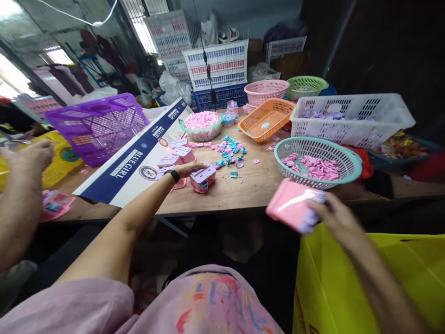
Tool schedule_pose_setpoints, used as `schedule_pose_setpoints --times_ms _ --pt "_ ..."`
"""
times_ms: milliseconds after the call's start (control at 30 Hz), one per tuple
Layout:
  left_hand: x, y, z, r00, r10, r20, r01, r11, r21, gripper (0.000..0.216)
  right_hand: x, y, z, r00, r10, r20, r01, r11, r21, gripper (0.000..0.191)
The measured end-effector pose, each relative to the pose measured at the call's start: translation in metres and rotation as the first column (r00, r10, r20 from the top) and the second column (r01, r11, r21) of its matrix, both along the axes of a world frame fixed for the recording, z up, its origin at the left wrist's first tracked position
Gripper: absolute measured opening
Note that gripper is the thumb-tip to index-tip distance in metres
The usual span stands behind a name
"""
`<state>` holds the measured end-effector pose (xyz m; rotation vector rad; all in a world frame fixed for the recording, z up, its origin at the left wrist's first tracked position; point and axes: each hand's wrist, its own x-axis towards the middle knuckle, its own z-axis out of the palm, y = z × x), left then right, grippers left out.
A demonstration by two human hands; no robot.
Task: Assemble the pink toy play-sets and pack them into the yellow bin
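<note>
My right hand (332, 213), smeared by motion, holds a pink plastic box with a lilac fitting on one side, a toy-like case (290, 202), in the air over the table's front edge and beside a yellow bag. My left hand (187, 170), with a dark band on the wrist, has its fingers along the top of another small pink box with a lilac lid (203, 176) on the table. Teal pieces show inside that box. More such boxes with lilac lids (181, 152) stand just behind and left of my left hand.
Loose pink and teal parts (227, 150) lie mid-table. Around them are a teal basket (354, 164), an orange basket (250, 134), a white crate (378, 111) and a bowl of pink pieces (203, 121). A cardboard sheet (139, 160) separates a co-worker's hands (38, 155). The yellow bag (347, 273) gapes at right.
</note>
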<state>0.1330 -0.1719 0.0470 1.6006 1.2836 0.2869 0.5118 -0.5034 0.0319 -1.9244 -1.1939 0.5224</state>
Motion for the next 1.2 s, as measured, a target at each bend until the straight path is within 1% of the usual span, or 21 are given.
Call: schedule_pose_setpoints --times_ms 33,67,133,167,200,233,267,300,333,367,400,467,533,600,633,733,833,900,967,1067,1200 --pt "-0.004 0.006 0.001 0.999 -0.013 -0.033 0.014 0.999 0.049 0.050 -0.031 0.026 0.000 0.988 0.099 -0.115 -0.102 0.995 -0.020 0.048" --pt "-0.009 0.009 0.001 0.998 -0.021 -0.062 0.027 0.995 0.101 0.054 -0.063 0.053 0.000 0.981 0.145 -0.129 -0.152 0.987 -0.052 0.050" --pt "-0.017 0.011 -0.002 0.994 -0.017 -0.105 0.040 0.976 0.215 0.064 -0.120 0.107 0.001 0.992 0.130 -0.001 -0.128 0.976 -0.175 0.056" --pt "-0.022 0.009 -0.005 0.989 -0.027 -0.147 0.069 0.955 0.290 0.071 -0.142 0.130 0.002 0.989 0.127 0.071 -0.109 0.971 -0.214 0.062" --pt "-0.026 0.007 -0.008 0.977 -0.054 -0.208 0.129 0.921 0.368 0.079 -0.161 0.150 0.002 0.983 0.122 0.140 -0.086 0.967 -0.241 0.065" --pt "-0.031 0.005 -0.012 0.954 -0.095 -0.283 0.217 0.872 0.438 0.085 -0.175 0.166 0.002 0.974 0.124 0.190 -0.074 0.965 -0.251 0.066" --pt "-0.035 0.004 -0.017 0.921 -0.145 -0.362 0.319 0.812 0.488 0.089 -0.186 0.178 0.001 0.968 0.135 0.211 -0.080 0.965 -0.250 0.064" --pt "-0.039 0.005 -0.020 0.883 -0.194 -0.428 0.415 0.748 0.518 0.089 -0.194 0.187 -0.001 0.970 0.154 0.187 -0.106 0.964 -0.243 0.061" --pt "-0.041 0.007 -0.024 0.851 -0.236 -0.468 0.486 0.691 0.535 0.086 -0.200 0.192 -0.005 0.978 0.178 0.107 -0.149 0.961 -0.234 0.058" --pt "-0.043 0.011 -0.026 0.837 -0.264 -0.479 0.520 0.655 0.548 0.082 -0.206 0.195 -0.010 0.979 0.201 -0.030 -0.202 0.953 -0.225 0.055" --pt "-0.043 0.018 -0.028 0.833 -0.278 -0.478 0.534 0.630 0.564 0.077 -0.212 0.195 -0.016 0.954 0.220 -0.204 -0.262 0.942 -0.211 0.054" --pt "-0.042 0.035 -0.026 0.825 -0.291 -0.485 0.553 0.593 0.585 0.070 -0.226 0.194 -0.029 0.818 0.209 -0.535 -0.347 0.922 -0.170 0.062" --pt "-0.040 0.057 -0.019 0.791 -0.316 -0.524 0.601 0.563 0.567 0.065 -0.243 0.195 -0.040 0.680 0.155 -0.717 -0.358 0.923 -0.140 0.068" --pt "-0.042 0.082 -0.008 0.762 -0.307 -0.571 0.631 0.554 0.544 0.059 -0.258 0.201 -0.046 0.604 0.104 -0.790 -0.315 0.942 -0.117 0.059" --pt "-0.045 0.094 -0.002 0.756 -0.277 -0.593 0.628 0.563 0.538 0.057 -0.265 0.205 -0.047 0.582 0.081 -0.809 -0.284 0.953 -0.108 0.053" --pt "-0.064 0.126 0.013 0.741 -0.168 -0.650 0.589 0.628 0.508 0.056 -0.277 0.224 -0.047 0.533 0.056 -0.844 -0.206 0.976 -0.066 0.044" --pt "-0.086 0.145 0.016 0.688 -0.156 -0.709 0.599 0.674 0.433 0.061 -0.281 0.244 -0.047 0.495 0.042 -0.868 -0.173 0.984 -0.051 0.045" --pt "-0.096 0.148 0.013 0.669 -0.127 -0.732 0.594 0.683 0.425 0.063 -0.283 0.255 -0.047 0.477 0.037 -0.878 -0.166 0.985 -0.049 0.045" --pt "-0.100 0.145 0.007 0.666 -0.064 -0.743 0.568 0.689 0.450 0.062 -0.286 0.266 -0.048 0.471 0.043 -0.881 -0.161 0.986 -0.038 0.042" --pt "-0.099 0.136 0.000 0.671 0.035 -0.740 0.517 0.694 0.501 0.061 -0.289 0.282 -0.046 0.489 0.040 -0.872 -0.155 0.987 -0.041 0.038" --pt "-0.095 0.127 -0.004 0.679 0.087 -0.729 0.489 0.687 0.537 0.058 -0.286 0.299 -0.045 0.484 0.002 -0.875 -0.143 0.987 -0.077 0.043"
